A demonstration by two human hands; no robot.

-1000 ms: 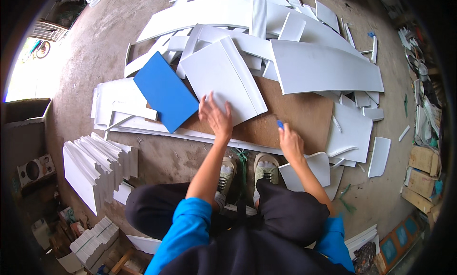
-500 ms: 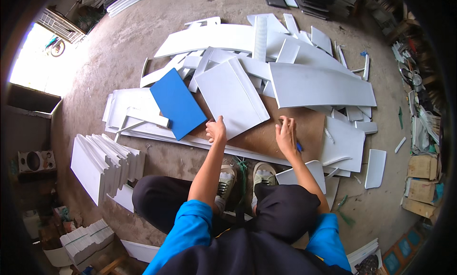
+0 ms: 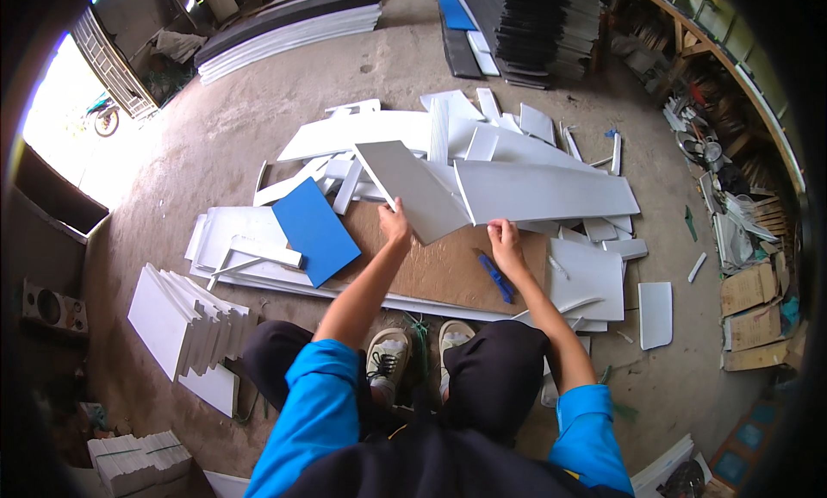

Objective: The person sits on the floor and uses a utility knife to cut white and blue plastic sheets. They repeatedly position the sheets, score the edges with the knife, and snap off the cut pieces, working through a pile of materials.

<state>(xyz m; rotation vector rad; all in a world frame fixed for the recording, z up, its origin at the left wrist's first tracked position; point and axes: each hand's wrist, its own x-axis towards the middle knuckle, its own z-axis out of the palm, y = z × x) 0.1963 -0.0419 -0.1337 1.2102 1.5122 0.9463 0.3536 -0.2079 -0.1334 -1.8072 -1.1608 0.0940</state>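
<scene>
On the concrete floor, above a flat brown fibreboard sheet (image 3: 431,261), the crouching person lifts a grey-white rectangular foam board (image 3: 412,189) by its near edge. The left hand (image 3: 396,229) is closed on the board's near left edge, fingers curled under it. The right hand (image 3: 502,238) sits at the near right corner, where the board meets a long white panel (image 3: 543,192); whether it truly grips the board or only steadies it I cannot tell from here. The board is tilted, its far end pointing up over the heap of white offcuts (image 3: 482,132).

A blue-handled cutting knife (image 3: 494,275) lies on the brown sheet just below the right hand, and a blue rectangular sheet (image 3: 315,230) rests to the left.

Held only at one edge, the board looks likely to sag or snap. It could also slip down onto the knife, or a hand dropping back might land on the blade.
</scene>
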